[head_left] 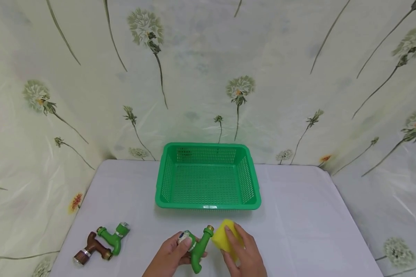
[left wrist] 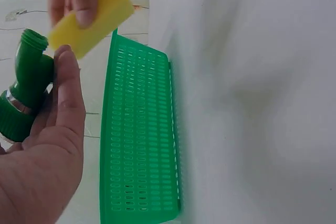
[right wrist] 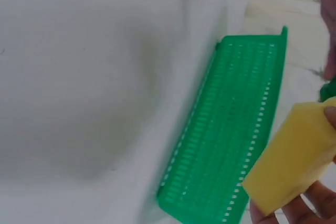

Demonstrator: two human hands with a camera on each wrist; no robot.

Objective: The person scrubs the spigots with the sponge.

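Observation:
A green plastic tap (head_left: 200,249) with a brass-coloured threaded end is held in my left hand (head_left: 172,254), the thumb lying by its knob. Seen from the left wrist, the tap (left wrist: 30,72) sits against the fingers of the left hand (left wrist: 47,150). My right hand (head_left: 245,252) grips a yellow sponge (head_left: 225,236) just to the right of the tap's threaded end. The right wrist view shows the sponge (right wrist: 294,156) between thumb and fingers, with only a sliver of the green tap at the right edge.
A green perforated basket (head_left: 208,206) stands behind the hands on the white-covered table (head_left: 298,219). To the left lie another green tap (head_left: 115,238) and a brown tap (head_left: 93,248), close together. Flower-patterned sheeting (head_left: 194,77) hangs behind and at both sides.

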